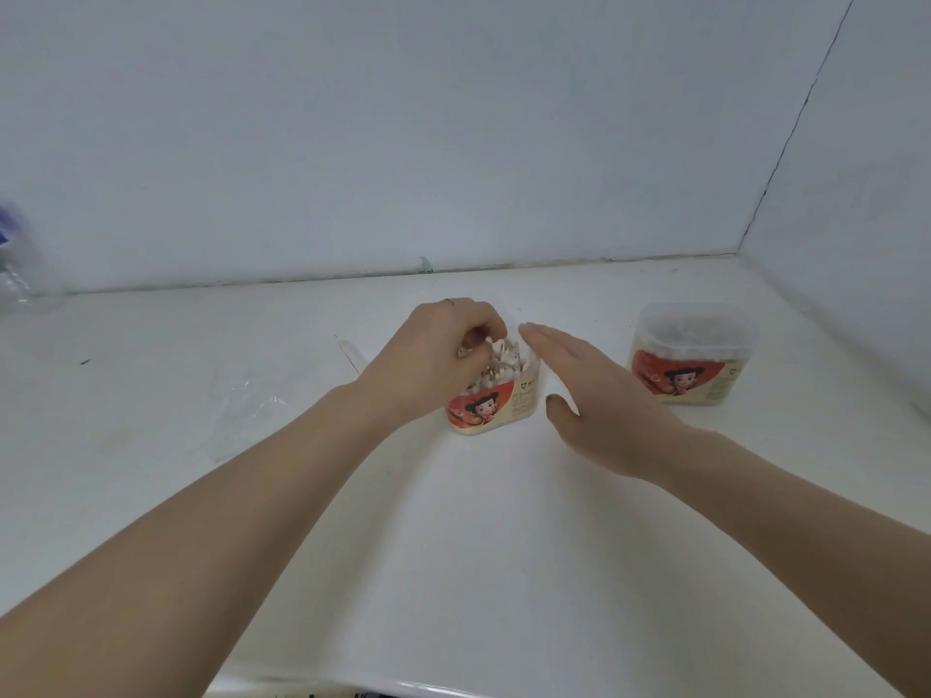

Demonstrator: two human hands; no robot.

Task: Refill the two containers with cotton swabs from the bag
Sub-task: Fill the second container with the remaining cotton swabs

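far box [692,355]: full, lidded | near box [496,395]: nearly full | left hand [438,352] pinches swabs [504,362] | right hand [597,395] flat, released beside it

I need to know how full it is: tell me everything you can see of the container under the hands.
The near container is a small clear plastic tub with rounded corners, standing upright and lidless on the white counter. A red-orange label with a cartoon figure wraps its front. Cotton swabs stand packed up to its rim. The left hand pinches swabs at its top; the right hand is flat beside its right wall; contact unclear.
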